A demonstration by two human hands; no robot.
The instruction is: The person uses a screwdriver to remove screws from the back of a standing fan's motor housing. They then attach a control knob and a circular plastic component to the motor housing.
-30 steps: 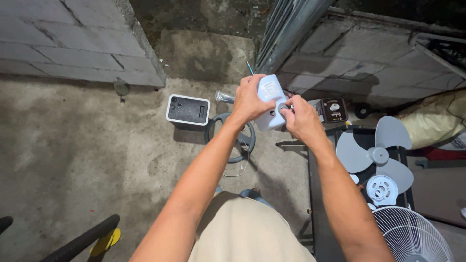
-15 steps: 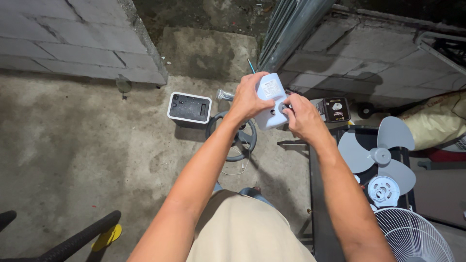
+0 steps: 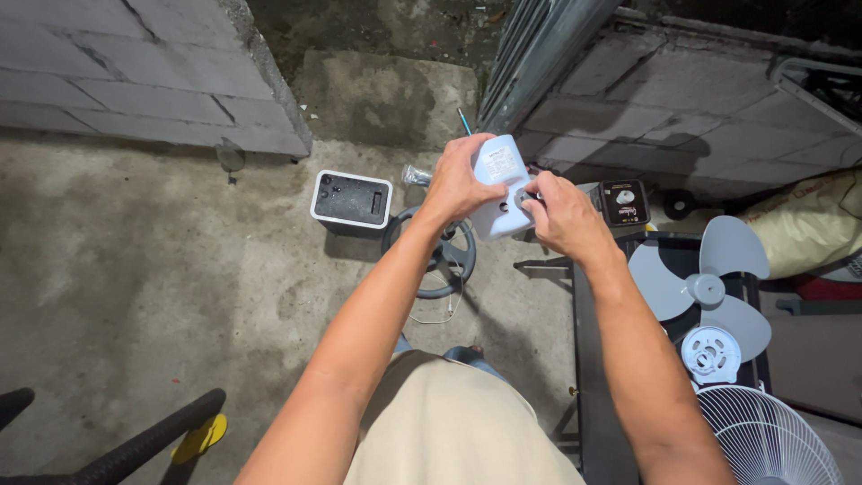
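The box unit (image 3: 351, 199) sits on the concrete floor (image 3: 162, 269). Right of the box unit lies the ring base (image 3: 440, 260); farther right lie the fan blade (image 3: 700, 274) and fan grille (image 3: 763, 436).

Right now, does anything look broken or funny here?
Yes: a fan lies in pieces. Its grey three-bladed propeller, round white plastic hub and white wire grille sit apart on the dark table, while both hands grip the pale plastic housing.
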